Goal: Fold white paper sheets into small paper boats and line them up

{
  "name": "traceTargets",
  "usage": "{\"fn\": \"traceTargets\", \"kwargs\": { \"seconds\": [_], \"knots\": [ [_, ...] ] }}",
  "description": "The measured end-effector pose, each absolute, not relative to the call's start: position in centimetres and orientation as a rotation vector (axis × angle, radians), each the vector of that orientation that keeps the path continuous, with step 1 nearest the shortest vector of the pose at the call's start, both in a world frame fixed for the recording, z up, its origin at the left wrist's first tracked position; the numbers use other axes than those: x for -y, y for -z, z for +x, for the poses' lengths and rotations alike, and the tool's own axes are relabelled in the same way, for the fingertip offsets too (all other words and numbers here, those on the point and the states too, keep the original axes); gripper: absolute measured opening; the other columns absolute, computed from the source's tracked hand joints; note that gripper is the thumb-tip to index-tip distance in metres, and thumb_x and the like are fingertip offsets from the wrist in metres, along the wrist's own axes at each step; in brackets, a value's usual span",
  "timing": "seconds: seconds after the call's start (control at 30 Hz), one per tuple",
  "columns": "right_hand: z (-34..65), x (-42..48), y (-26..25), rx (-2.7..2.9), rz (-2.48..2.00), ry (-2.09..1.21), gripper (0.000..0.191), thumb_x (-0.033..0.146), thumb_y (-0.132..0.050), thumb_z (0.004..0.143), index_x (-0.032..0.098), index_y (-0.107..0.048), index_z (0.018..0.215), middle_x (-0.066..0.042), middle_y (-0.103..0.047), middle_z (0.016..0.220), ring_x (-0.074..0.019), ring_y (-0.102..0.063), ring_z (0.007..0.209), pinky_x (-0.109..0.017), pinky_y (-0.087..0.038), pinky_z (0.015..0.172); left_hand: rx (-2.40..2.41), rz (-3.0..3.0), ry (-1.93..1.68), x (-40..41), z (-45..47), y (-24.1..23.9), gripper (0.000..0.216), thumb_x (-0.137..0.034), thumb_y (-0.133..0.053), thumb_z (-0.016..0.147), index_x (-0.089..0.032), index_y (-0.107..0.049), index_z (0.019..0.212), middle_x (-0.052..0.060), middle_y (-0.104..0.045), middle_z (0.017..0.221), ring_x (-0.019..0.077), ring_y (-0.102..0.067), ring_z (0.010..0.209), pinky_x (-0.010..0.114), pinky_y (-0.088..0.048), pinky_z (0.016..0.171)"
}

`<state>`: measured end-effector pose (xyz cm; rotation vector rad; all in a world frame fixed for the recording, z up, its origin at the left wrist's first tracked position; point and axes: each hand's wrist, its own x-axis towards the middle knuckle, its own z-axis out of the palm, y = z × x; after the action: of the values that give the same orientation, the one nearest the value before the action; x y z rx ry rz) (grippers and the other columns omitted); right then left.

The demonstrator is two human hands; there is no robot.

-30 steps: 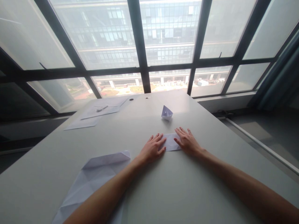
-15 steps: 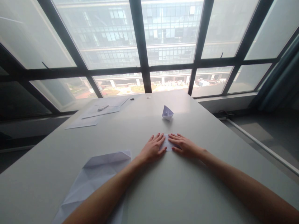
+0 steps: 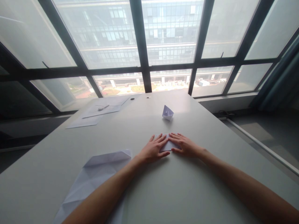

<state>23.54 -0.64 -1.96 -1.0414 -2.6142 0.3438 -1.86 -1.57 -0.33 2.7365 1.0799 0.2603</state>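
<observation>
A small folded white paper (image 3: 167, 146) lies flat on the grey table (image 3: 201, 186), mostly covered by my hands. My left hand (image 3: 153, 148) rests on its left side with fingers stretched flat. My right hand (image 3: 183, 144) presses on its right side, fingers also flat and extended. The fingertips of both hands nearly meet over the paper. A finished paper boat (image 3: 167, 112) stands upright a little beyond my hands.
A large creased sheet of paper (image 3: 93, 177) lies at the near left. Flat sheets (image 3: 93, 116) with a white pen (image 3: 103, 107) lie at the far left. Two small holes (image 3: 132, 99) are near the table's far edge, below big windows.
My right hand slid left across the small paper toward my left hand, so less of the paper shows. My left hand shifted slightly right.
</observation>
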Motion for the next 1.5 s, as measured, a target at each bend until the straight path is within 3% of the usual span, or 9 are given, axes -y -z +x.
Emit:
{"fn": "traceTargets", "kwargs": {
  "seconds": [0.37,1.5],
  "knots": [
    [23.59,0.60,2.03,2.602,-1.031,-0.332,0.070,0.050,-0.054,0.095,0.022,-0.033,0.155,-0.010,-0.033,0.159,-0.0265,-0.030,0.147,-0.046,-0.023,0.122,-1.077,2.711,-0.304,1.26,-1.89,0.72,0.069,-0.059,-0.043,0.099,-0.026,-0.028,0.157,0.006,-0.027,0.162,0.0260,-0.023,0.150,0.045,-0.018,0.123],
    [23.65,0.33,2.38,2.551,-0.956,-0.297,0.064,0.049,-0.057,0.095,0.027,-0.040,0.152,-0.011,-0.043,0.154,-0.0302,-0.039,0.142,-0.051,-0.031,0.118,-1.055,2.706,-0.385,1.01,-1.92,1.23,0.057,-0.053,-0.039,0.103,-0.029,-0.037,0.154,0.005,-0.033,0.160,0.0274,-0.028,0.148,0.048,-0.024,0.121]
  ]
}}
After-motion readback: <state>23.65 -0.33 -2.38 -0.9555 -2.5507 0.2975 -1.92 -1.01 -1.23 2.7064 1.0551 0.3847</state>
